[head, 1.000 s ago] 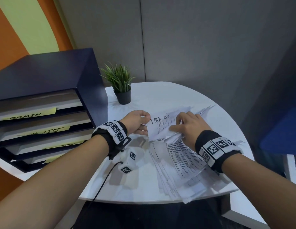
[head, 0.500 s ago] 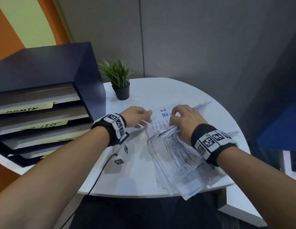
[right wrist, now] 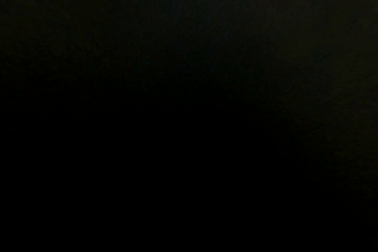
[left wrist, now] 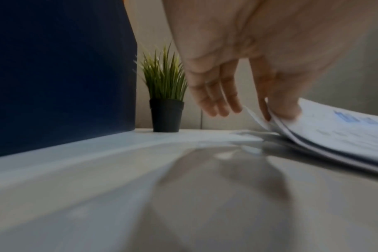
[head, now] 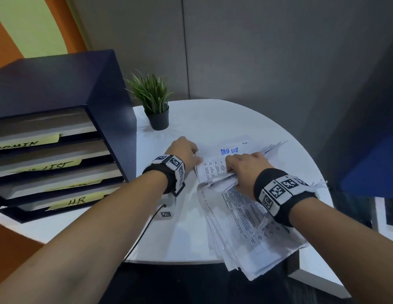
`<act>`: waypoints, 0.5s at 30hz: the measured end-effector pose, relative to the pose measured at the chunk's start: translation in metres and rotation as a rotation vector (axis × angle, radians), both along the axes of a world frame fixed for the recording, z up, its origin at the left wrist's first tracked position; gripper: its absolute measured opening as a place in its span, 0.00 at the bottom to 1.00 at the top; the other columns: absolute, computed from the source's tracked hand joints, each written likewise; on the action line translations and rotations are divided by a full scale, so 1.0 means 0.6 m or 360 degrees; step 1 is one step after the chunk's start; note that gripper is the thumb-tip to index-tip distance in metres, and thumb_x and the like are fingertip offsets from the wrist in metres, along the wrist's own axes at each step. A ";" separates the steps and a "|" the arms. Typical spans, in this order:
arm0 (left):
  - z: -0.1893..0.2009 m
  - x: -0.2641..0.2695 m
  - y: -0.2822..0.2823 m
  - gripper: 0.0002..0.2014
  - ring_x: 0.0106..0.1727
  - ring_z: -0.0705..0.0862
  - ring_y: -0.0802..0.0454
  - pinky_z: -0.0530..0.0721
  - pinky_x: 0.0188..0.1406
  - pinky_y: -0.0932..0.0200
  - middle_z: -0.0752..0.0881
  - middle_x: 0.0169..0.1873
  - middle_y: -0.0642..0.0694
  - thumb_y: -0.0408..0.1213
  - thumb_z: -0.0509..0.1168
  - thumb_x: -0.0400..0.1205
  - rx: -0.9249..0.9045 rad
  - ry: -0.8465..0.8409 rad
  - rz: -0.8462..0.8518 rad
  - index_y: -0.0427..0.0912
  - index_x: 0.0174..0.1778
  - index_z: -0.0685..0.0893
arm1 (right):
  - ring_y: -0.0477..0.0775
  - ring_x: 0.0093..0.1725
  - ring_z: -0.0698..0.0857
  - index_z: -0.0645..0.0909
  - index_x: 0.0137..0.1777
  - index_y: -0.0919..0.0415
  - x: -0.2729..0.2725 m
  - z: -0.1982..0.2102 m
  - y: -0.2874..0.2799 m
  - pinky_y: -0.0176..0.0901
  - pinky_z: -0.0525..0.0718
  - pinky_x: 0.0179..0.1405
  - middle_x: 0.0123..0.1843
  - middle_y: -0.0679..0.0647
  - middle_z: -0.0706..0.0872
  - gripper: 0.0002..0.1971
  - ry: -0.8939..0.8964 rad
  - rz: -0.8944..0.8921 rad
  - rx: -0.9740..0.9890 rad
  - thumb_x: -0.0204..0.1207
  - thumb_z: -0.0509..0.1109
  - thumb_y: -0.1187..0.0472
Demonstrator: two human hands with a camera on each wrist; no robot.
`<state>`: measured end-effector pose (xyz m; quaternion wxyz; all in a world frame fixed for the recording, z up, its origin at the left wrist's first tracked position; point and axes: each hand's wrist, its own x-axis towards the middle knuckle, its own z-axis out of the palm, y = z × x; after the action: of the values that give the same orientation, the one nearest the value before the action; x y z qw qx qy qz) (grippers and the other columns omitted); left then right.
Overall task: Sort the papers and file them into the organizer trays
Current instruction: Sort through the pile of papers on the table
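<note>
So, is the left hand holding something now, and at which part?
Yes. The left hand pinches the sheets with the blue heading at their left edge, thumb on top. The right hand rests on the paper pile; its grip is hidden.

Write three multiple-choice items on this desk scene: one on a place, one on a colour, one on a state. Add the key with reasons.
1. Where does the potted plant stand?
A. on top of the organizer
B. on the table beside the organizer
C. on the paper stack

2. What colour are the tray labels?
A. yellow
B. red
C. white

3. What is the left hand doing?
A. resting flat on the bare table
B. pinching the edge of raised sheets
C. gripping the plant pot

Key: B, the pot sits on the white table right of the organizer; A, the ADMIN and HR strips are yellow; B, thumb and finger clamp the sheets.
</note>
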<state>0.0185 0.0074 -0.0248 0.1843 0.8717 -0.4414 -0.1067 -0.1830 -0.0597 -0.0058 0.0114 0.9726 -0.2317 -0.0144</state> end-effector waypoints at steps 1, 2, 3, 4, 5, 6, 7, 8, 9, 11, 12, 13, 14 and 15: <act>0.002 -0.002 0.002 0.12 0.52 0.84 0.48 0.78 0.45 0.59 0.85 0.56 0.47 0.45 0.72 0.78 -0.0113 -0.0012 0.0023 0.43 0.53 0.89 | 0.49 0.43 0.72 0.65 0.47 0.47 -0.001 0.000 0.001 0.49 0.69 0.61 0.44 0.43 0.76 0.13 -0.0005 -0.0006 -0.0001 0.71 0.69 0.56; 0.002 -0.004 0.004 0.10 0.52 0.84 0.48 0.76 0.45 0.60 0.85 0.55 0.49 0.44 0.70 0.80 -0.0180 -0.0084 -0.0002 0.42 0.50 0.90 | 0.50 0.43 0.72 0.65 0.47 0.48 -0.002 0.000 0.002 0.49 0.69 0.61 0.44 0.43 0.75 0.13 -0.0012 -0.0010 0.0005 0.71 0.69 0.57; 0.003 -0.009 0.007 0.10 0.53 0.84 0.48 0.75 0.45 0.60 0.83 0.58 0.51 0.43 0.67 0.82 -0.0225 -0.0168 -0.0047 0.42 0.49 0.91 | 0.50 0.44 0.73 0.66 0.48 0.48 -0.002 0.001 0.003 0.49 0.69 0.62 0.45 0.44 0.76 0.13 -0.0020 -0.0009 0.0013 0.71 0.69 0.58; 0.003 -0.013 0.010 0.11 0.55 0.84 0.49 0.75 0.46 0.60 0.81 0.62 0.53 0.41 0.65 0.83 -0.0248 -0.0266 -0.0101 0.43 0.50 0.92 | 0.51 0.45 0.74 0.67 0.49 0.49 -0.004 0.003 0.004 0.50 0.69 0.62 0.46 0.45 0.77 0.14 -0.0024 -0.0010 0.0026 0.70 0.69 0.58; 0.006 -0.020 0.013 0.11 0.55 0.84 0.49 0.76 0.47 0.60 0.78 0.67 0.54 0.39 0.63 0.84 -0.0265 -0.0367 -0.0159 0.44 0.50 0.92 | 0.52 0.47 0.75 0.67 0.51 0.50 -0.005 0.004 0.005 0.50 0.69 0.63 0.47 0.46 0.77 0.14 -0.0026 -0.0015 0.0044 0.70 0.69 0.58; 0.008 -0.025 0.015 0.12 0.55 0.85 0.48 0.77 0.46 0.59 0.75 0.72 0.54 0.38 0.62 0.84 -0.0267 -0.0468 -0.0212 0.45 0.52 0.91 | 0.52 0.49 0.76 0.68 0.52 0.50 -0.006 0.005 0.005 0.50 0.69 0.63 0.49 0.46 0.78 0.15 -0.0031 -0.0017 0.0052 0.70 0.69 0.58; 0.011 -0.029 0.015 0.12 0.54 0.85 0.46 0.78 0.46 0.58 0.71 0.77 0.54 0.36 0.60 0.84 -0.0245 -0.0554 -0.0258 0.46 0.55 0.89 | 0.52 0.50 0.77 0.69 0.54 0.51 -0.006 0.006 0.005 0.50 0.69 0.64 0.50 0.47 0.79 0.15 -0.0039 -0.0016 0.0049 0.70 0.70 0.58; 0.012 -0.033 0.014 0.14 0.54 0.86 0.44 0.79 0.46 0.56 0.68 0.80 0.54 0.36 0.59 0.85 -0.0199 -0.0633 -0.0292 0.47 0.60 0.87 | 0.53 0.52 0.78 0.69 0.55 0.50 -0.006 0.007 0.005 0.50 0.69 0.64 0.50 0.47 0.79 0.16 -0.0044 -0.0019 0.0045 0.70 0.70 0.57; 0.015 -0.035 0.013 0.15 0.56 0.86 0.42 0.80 0.47 0.55 0.66 0.81 0.53 0.35 0.58 0.85 -0.0153 -0.0684 -0.0317 0.47 0.64 0.84 | 0.53 0.53 0.78 0.70 0.56 0.50 -0.006 0.008 0.005 0.50 0.69 0.64 0.51 0.47 0.79 0.16 -0.0048 -0.0025 0.0041 0.71 0.70 0.56; 0.022 -0.039 0.013 0.16 0.58 0.86 0.40 0.82 0.52 0.51 0.76 0.75 0.49 0.34 0.57 0.84 -0.0174 -0.0680 -0.0341 0.46 0.65 0.83 | 0.53 0.55 0.79 0.71 0.58 0.50 -0.007 0.011 0.005 0.50 0.69 0.65 0.52 0.47 0.79 0.17 -0.0066 -0.0033 0.0038 0.71 0.70 0.55; 0.025 -0.040 0.015 0.13 0.56 0.86 0.39 0.84 0.50 0.51 0.85 0.64 0.46 0.33 0.58 0.83 -0.0244 -0.0637 -0.0332 0.45 0.59 0.85 | 0.53 0.56 0.79 0.71 0.59 0.50 -0.008 0.012 0.004 0.50 0.68 0.66 0.53 0.47 0.80 0.17 -0.0087 -0.0043 0.0033 0.71 0.69 0.56; 0.029 -0.041 0.018 0.11 0.51 0.87 0.40 0.86 0.47 0.51 0.89 0.52 0.45 0.34 0.60 0.83 -0.0323 -0.0563 -0.0293 0.45 0.52 0.87 | 0.53 0.57 0.80 0.71 0.61 0.50 -0.010 0.013 0.004 0.50 0.68 0.67 0.54 0.47 0.80 0.19 -0.0121 -0.0060 0.0032 0.71 0.69 0.57; 0.033 -0.041 0.020 0.10 0.47 0.87 0.41 0.86 0.45 0.52 0.90 0.44 0.45 0.36 0.62 0.83 -0.0398 -0.0464 -0.0234 0.46 0.48 0.89 | 0.53 0.59 0.80 0.70 0.64 0.50 -0.013 0.015 0.002 0.50 0.67 0.68 0.57 0.47 0.81 0.21 -0.0158 -0.0085 0.0041 0.71 0.69 0.59; 0.036 -0.042 0.023 0.09 0.46 0.87 0.44 0.86 0.46 0.53 0.91 0.42 0.47 0.40 0.63 0.83 -0.0458 -0.0346 -0.0177 0.47 0.47 0.90 | 0.53 0.61 0.80 0.69 0.67 0.50 -0.017 0.016 0.000 0.51 0.66 0.70 0.60 0.47 0.81 0.24 -0.0201 -0.0120 0.0056 0.71 0.69 0.62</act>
<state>-0.0066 0.0209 -0.0033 0.2522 0.8170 -0.5168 0.0423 -0.1931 -0.0598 0.0040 -0.0210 0.9623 -0.2680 0.0425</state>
